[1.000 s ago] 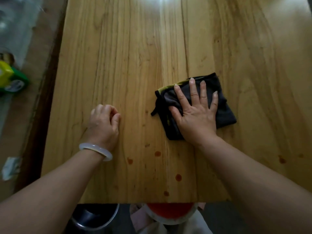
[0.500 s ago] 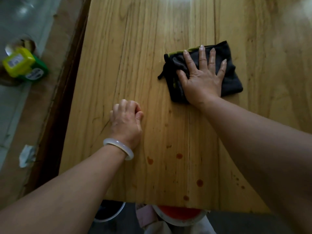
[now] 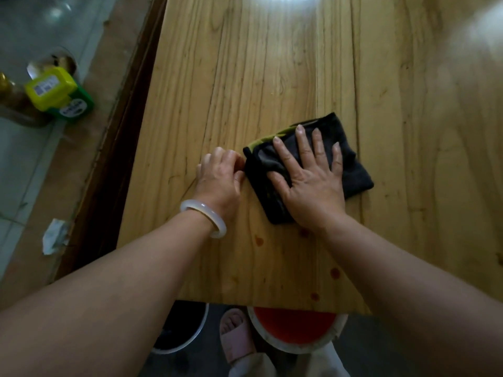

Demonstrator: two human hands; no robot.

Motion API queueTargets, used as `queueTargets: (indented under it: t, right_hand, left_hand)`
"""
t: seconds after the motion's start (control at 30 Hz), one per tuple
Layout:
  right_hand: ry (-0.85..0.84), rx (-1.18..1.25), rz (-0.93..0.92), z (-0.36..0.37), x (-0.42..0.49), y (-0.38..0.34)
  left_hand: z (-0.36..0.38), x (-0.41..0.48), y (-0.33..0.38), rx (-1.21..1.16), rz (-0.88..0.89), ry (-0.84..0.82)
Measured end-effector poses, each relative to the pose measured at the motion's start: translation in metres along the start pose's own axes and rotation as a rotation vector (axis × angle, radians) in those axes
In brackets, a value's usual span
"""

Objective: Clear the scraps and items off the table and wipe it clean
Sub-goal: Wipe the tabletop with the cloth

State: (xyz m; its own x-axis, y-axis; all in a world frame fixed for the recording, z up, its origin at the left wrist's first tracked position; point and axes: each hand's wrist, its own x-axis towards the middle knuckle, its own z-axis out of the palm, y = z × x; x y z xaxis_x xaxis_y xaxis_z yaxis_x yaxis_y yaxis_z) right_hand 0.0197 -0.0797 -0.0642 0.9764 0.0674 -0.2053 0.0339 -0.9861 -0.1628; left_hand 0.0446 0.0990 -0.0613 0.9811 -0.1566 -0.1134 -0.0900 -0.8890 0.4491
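Folded dark cloth (image 3: 353, 170) nearer left hand (image 3: 217, 180)

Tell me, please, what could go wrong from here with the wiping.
The red spots lie between the dark cloth and the near edge of the table; strokes farther out may miss them. The right hand presses the folded cloth, which may just smear the stains. The left hand, beside the cloth, may block its path.

Table (image 3: 245, 91): glossy grained wood. Cloth (image 3: 351, 170): dark matt fabric. Bangle (image 3: 204, 217): smooth, translucent white.
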Motion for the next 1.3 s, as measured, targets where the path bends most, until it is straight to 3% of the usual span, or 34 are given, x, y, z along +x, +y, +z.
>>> queueTargets:
  t: [0.1, 0.47, 0.73, 0.93, 1.1, 1.3]
  right_hand:
    - [-0.013, -0.009, -0.029, 0.007, -0.026, -0.006]
    - [0.019, 0.015, -0.106, 0.026, -0.087, -0.023]
    - [0.090, 0.057, -0.158, 0.023, -0.068, -0.014]
    - [0.096, 0.084, -0.063, 0.010, -0.018, -0.008]
    - [0.032, 0.180, -0.088, -0.004, 0.011, 0.001]
    - [0.261, 0.234, 0.026, -0.011, -0.048, -0.032]
  left_hand:
    - [-0.006, -0.013, -0.012, -0.066, 0.085, 0.022]
    - [0.002, -0.054, -0.027, -0.003, 0.011, 0.134]
    - [0.009, -0.051, -0.033, 0.067, 0.029, 0.139]
    - [0.008, -0.050, -0.033, 0.078, 0.032, 0.111]
    - [0.008, -0.051, -0.032, 0.086, 0.035, 0.097]
    - [0.009, -0.051, -0.034, 0.070, 0.047, 0.117]
